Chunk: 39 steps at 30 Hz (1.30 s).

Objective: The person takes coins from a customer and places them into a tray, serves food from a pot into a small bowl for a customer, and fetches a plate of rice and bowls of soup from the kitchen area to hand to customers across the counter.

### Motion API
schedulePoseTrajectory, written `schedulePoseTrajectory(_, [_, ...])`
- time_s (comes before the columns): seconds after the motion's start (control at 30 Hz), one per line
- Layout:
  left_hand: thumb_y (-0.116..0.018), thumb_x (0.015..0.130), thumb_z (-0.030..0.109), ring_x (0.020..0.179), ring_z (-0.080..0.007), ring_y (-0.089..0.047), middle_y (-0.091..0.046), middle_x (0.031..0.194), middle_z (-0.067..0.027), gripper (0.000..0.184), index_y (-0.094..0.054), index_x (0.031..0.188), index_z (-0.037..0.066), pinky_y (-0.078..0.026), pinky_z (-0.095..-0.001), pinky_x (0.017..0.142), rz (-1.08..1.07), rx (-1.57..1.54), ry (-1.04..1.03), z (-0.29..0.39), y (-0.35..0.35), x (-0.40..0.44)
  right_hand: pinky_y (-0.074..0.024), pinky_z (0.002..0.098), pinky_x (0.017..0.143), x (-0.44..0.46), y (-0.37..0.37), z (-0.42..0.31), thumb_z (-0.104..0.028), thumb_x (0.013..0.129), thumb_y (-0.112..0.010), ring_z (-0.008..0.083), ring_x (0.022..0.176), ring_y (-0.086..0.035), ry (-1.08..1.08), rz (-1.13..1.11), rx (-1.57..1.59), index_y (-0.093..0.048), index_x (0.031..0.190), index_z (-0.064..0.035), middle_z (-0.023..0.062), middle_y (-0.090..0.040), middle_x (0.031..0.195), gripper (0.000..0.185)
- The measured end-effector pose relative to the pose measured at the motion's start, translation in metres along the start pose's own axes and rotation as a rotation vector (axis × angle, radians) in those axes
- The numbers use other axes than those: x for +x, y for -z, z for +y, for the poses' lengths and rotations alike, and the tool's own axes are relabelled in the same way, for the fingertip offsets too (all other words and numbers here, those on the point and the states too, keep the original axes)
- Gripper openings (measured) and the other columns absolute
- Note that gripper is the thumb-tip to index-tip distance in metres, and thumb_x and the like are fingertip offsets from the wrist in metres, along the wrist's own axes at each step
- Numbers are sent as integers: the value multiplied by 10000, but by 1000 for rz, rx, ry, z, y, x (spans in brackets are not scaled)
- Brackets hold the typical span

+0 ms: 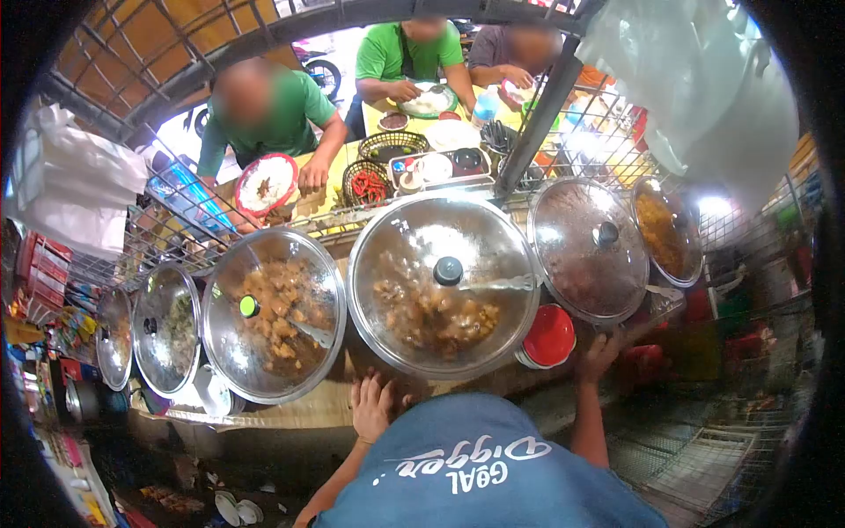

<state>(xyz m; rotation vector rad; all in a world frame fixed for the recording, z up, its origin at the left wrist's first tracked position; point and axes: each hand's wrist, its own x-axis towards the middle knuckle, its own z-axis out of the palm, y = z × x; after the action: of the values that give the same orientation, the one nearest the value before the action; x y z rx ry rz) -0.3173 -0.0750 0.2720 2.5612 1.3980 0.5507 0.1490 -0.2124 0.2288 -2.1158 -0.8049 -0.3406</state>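
Note:
My left hand (pixel 373 407) rests on the wooden counter edge (pixel 290 415) with its fingers spread. It holds nothing and lies below the large pot with a clear glass lid (pixel 414 238); brown stew and a ladle show through the lid. My right hand (pixel 600 356) touches the counter edge below another glass-lidded pot (pixel 572 255), its fingers stretched out and partly shadowed. Between that hand and the large pot stands a stack of bowls with a red bowl (pixel 549 336) on top. Left of the large pot is a lidded pot with a green knob (pixel 273 290), holding chunks in orange sauce.
More lidded pots (pixel 167 330) line the left, and another pot (pixel 669 233) stands far right. Beyond a metal grille (pixel 185 44), several people sit at a yellow table with plates. A basket of red chillies (pixel 367 185) stands there. White plastic bags (pixel 704 97) hang above.

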Motion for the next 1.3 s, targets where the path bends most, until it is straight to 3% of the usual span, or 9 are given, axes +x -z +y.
schedulePoseTrajectory(0.23, [-675,818,382,1220,-332,-490,-548,1212,-154,396,-630,1095,102,-340,-508,1035,0,-29,-15,1,2,3,-249,499,1093,-4,1,-3,-326,953,-430,431,1272,-396,0,42,-118,-467,1296,52,274,-450,1355,512])
schedulePoseTrajectory(0.9, [-677,816,380,1221,-336,-482,-549,1208,-153,406,-635,1113,106,-338,-514,1032,13,-43,8,3,0,4,-267,502,1083,2,4,-14,-304,965,-406,429,1264,-410,95,43,-61,-456,1303,50,274,-459,1337,492])
schedulePoseTrajectory(1.03, [-676,817,379,1223,-333,-477,-548,1210,-146,413,-633,1128,110,-326,-515,1042,15,2,-22,-9,-11,-3,-273,502,1075,1,7,-26,-323,968,-406,434,1254,-414,23,18,19,-456,1302,50,273,-462,1330,504])
schedulePoseTrajectory(1.3, [-666,821,396,1228,-327,-473,-542,1222,-140,419,-630,1123,108,-312,-509,1056,6,-61,31,7,5,5,-270,508,1077,7,7,-16,-319,959,-407,429,1263,-408,120,28,-10,-458,1303,49,266,-465,1327,506])
